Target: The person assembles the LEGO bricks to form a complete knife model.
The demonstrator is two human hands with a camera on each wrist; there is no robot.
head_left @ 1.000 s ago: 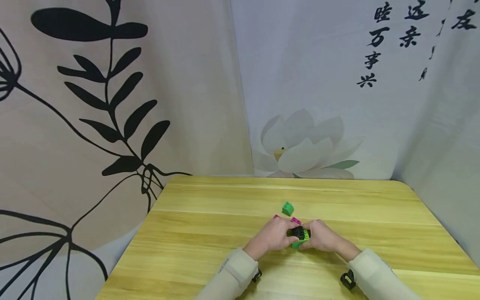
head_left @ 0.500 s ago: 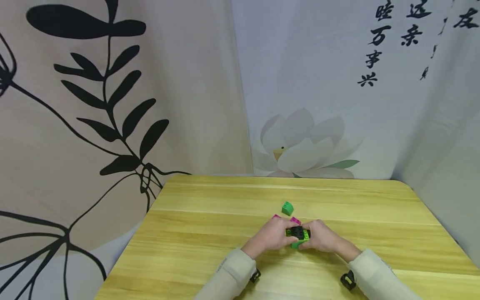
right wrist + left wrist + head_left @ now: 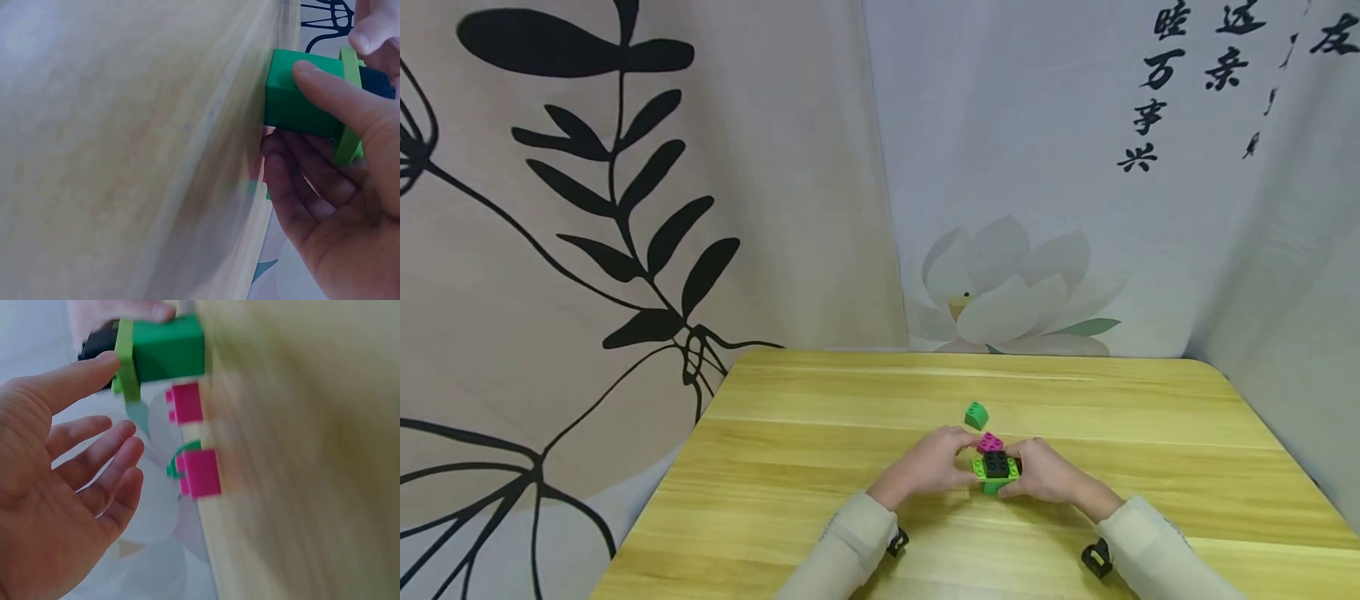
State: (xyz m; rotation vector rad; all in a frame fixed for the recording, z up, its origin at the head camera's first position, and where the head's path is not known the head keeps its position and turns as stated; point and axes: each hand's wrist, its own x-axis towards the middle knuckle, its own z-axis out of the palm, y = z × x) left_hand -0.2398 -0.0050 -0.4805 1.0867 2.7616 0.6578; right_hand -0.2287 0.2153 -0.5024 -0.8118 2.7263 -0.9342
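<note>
Midway between the left and right edges of the tabletop (image 3: 820,475), well apart from its far edge, is an upright stack of toy blocks (image 3: 996,471). A green block (image 3: 290,103) forms the base, a lime plate (image 3: 129,381) lies across it and overhangs at both sides, and a studded black block (image 3: 996,464) sits on top. Whether the base touches the wood, I cannot tell.

The right hand (image 3: 1048,472) has its grip clamped on the green block, the thumb along one face and the fingers on the opposite side. The left hand (image 3: 934,462) has its grip apart, the fingers spread and slightly bent; its thumb tip is right by the lime plate, and contact is unclear.

Toward the far edge, just beyond the stack, sits a pink block (image 3: 990,442). The left wrist view shows a second pink block (image 3: 203,473) near it. Farther still toward that edge stands a sloped green block (image 3: 976,416). Pale sleeves (image 3: 853,542) cover both forearms, and printed cloth (image 3: 820,208) hangs behind the far edge.
</note>
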